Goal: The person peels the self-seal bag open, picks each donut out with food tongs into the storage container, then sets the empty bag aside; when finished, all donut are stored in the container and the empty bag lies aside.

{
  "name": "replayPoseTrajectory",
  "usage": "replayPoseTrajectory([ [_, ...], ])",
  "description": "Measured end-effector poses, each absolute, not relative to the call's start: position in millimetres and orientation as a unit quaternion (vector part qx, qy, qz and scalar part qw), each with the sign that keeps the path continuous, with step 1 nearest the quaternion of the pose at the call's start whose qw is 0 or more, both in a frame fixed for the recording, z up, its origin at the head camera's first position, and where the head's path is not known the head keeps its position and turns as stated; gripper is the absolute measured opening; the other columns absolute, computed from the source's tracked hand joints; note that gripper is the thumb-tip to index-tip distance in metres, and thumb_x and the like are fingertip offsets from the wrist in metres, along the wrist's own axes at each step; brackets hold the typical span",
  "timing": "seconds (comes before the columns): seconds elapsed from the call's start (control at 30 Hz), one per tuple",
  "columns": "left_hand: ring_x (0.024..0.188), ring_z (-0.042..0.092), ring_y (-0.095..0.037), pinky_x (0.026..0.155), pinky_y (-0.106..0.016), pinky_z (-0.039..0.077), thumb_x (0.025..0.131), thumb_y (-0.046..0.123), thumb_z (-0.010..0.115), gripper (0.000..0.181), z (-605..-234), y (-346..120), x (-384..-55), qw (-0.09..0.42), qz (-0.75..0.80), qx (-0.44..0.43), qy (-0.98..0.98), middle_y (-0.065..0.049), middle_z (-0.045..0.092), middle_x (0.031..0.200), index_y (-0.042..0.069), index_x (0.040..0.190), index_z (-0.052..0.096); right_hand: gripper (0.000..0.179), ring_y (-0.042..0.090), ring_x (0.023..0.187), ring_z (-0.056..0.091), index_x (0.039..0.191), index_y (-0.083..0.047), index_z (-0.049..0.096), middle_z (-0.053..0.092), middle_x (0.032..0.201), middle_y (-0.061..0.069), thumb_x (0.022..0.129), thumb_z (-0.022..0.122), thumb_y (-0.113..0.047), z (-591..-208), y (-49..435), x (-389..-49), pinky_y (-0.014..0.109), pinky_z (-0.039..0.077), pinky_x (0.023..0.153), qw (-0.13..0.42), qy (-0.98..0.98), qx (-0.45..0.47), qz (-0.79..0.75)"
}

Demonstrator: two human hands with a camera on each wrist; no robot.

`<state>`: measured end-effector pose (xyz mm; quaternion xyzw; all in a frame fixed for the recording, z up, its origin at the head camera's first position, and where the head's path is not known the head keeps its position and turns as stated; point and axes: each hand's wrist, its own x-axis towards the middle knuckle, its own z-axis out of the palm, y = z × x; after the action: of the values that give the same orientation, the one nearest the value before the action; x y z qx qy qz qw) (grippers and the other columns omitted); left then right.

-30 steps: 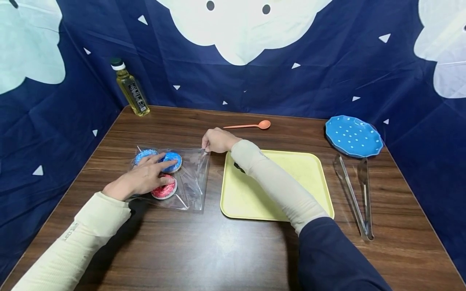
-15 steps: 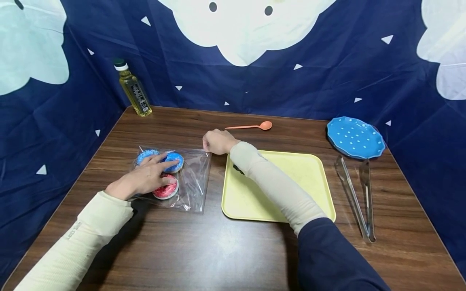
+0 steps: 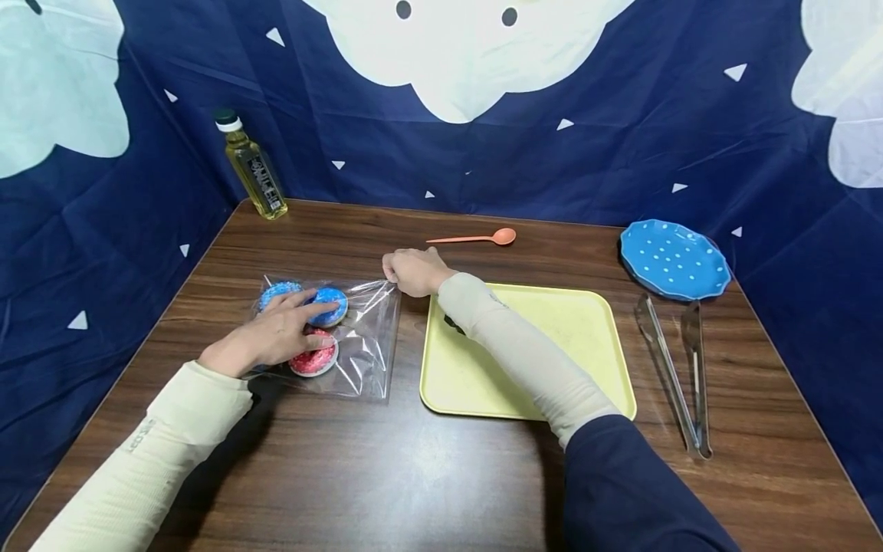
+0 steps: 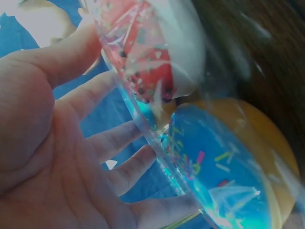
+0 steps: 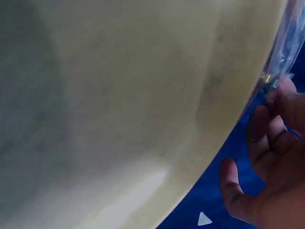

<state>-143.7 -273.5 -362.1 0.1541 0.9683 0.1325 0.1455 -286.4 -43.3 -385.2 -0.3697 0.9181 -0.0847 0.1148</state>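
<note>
A clear plastic bag (image 3: 369,345) lies on the left half of the table with frosted doughnuts inside. A red doughnut (image 3: 313,360), a blue doughnut (image 3: 329,307) and a speckled light-blue doughnut (image 3: 277,291) show through the film. My left hand (image 3: 269,337) rests over them on the bag, its fingers spread. In the left wrist view those fingers lie against the film beside the red doughnut (image 4: 147,52) and the blue doughnut (image 4: 214,162) with sprinkles. My right hand (image 3: 417,272) pinches the bag's far right corner; the right wrist view shows thumb and fingertip on the film (image 5: 286,52).
A yellow tray (image 3: 552,345) lies under my right forearm. Beyond it is an orange spoon (image 3: 476,238). Metal tongs (image 3: 679,383) and a blue dotted plate (image 3: 674,261) are at the right. An oil bottle (image 3: 257,172) stands at the back left corner.
The bag's film around the right corner has shifted and its creases look different. My right hand has moved only slightly, still pinching the corner. The left hand stays on the doughnuts.
</note>
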Motion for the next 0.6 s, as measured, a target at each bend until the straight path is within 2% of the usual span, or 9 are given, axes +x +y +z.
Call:
replayPoseTrajectory([
  [0.1, 0.139, 0.018, -0.059, 0.108, -0.073, 0.019, 0.097, 0.036, 0.068, 0.065, -361.9, -273.3, -144.6, 0.147, 0.132, 0.155, 0.968, -0.035, 0.026, 0.154, 0.007, 0.151, 0.046, 0.028, 0.014, 0.085, 0.048, 0.082, -0.020, 0.044, 0.047, 0.088, -0.003, 0.089, 0.042, 0.007, -386.4, -38.2, -287.1, 0.040, 0.032, 0.080, 0.113, 0.914, -0.373, -0.109],
  [0.37, 0.140, 0.017, -0.058, 0.108, -0.072, 0.017, 0.097, 0.036, 0.068, 0.064, -361.8, -274.2, -144.9, 0.145, 0.135, 0.158, 0.967, -0.036, 0.025, 0.154, 0.008, 0.151, 0.046, 0.032, 0.014, 0.075, 0.041, 0.081, -0.018, 0.038, 0.040, 0.080, -0.002, 0.092, 0.036, 0.011, -386.3, -20.5, -289.2, 0.041, 0.026, 0.077, 0.126, 0.902, -0.370, -0.182],
  [0.6, 0.138, 0.018, -0.060, 0.107, -0.074, 0.017, 0.096, 0.032, 0.070, 0.063, -361.8, -275.0, -144.4, 0.144, 0.139, 0.159, 0.967, -0.037, 0.026, 0.153, 0.007, 0.150, 0.047, 0.030, 0.015, 0.080, 0.044, 0.084, -0.019, 0.040, 0.045, 0.086, -0.002, 0.093, 0.038, 0.010, -386.5, -12.8, -289.7, 0.043, 0.027, 0.079, 0.139, 0.898, -0.367, -0.197],
])
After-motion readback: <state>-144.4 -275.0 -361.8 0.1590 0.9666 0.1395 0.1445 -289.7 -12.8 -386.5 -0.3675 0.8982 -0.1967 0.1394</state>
